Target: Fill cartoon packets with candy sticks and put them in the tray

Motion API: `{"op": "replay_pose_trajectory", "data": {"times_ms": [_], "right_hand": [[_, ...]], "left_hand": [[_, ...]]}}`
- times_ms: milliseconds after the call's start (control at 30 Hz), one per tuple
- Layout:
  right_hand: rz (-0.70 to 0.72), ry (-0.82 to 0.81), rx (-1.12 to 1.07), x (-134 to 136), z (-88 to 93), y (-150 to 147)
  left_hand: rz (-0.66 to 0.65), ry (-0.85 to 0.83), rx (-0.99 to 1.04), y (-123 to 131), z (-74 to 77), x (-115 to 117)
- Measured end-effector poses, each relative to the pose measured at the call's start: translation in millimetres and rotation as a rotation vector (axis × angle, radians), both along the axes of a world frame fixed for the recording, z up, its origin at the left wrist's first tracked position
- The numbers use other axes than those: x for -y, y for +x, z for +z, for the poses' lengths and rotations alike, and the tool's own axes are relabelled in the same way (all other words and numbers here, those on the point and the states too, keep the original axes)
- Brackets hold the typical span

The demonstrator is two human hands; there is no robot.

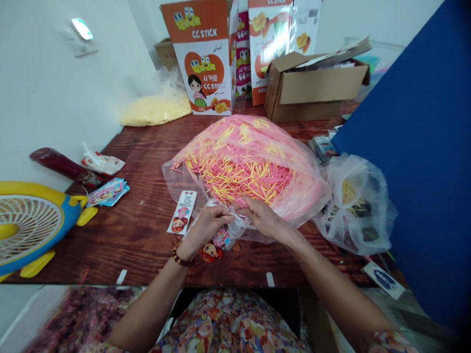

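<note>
A large clear bag (316,189) lies open on the table, filled with thin pink and yellow sticks (243,176). In front of its mouth, my left hand (209,223) pinches the edge of a small clear plastic packet (222,238) printed with a red-haired cartoon girl. My right hand (262,216) is closed beside it, with a few pink sticks at its fingertips by the packet's upper edge. Fingers partly hide how far the sticks reach into the packet. Left of my left hand, a flat printed packet (182,212) with the same cartoon lies on the table.
A blue and yellow fan (33,225) stands left, near a stack of printed cards (107,192) and a dark red bottle (64,164). Printed boxes (206,59) and an open carton (312,90) line the back. A plastic bag (356,206) and blue panel (408,147) are right.
</note>
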State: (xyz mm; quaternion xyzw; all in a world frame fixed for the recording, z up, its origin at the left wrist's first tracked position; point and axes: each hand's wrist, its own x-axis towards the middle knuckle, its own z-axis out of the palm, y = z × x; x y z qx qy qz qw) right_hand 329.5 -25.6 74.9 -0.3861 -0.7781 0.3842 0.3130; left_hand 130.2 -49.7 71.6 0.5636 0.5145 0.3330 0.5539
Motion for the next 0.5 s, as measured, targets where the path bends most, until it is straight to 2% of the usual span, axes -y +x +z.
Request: {"op": "replay_pose_trajectory", "data": {"times_ms": [233,300,400,500], "right_hand": [[-0.023,0.099,0.067,0,-6.1,0],[-0.04,0.072,0.034,0,-8.7,-1],[-0.091,-0.097,-0.165,-1,-8.3,-2],[-0.24,-0.262,-0.534,-2,-0.8,-4]], "left_hand": [[0.015,-0.017,-0.045,5,1.2,-1],[-0.006,0.004,-0.064,4,1.8,0],[-0.027,0.047,-0.071,3,4.2,3],[-0.023,0.142,-0.087,2,4.4,5]]}}
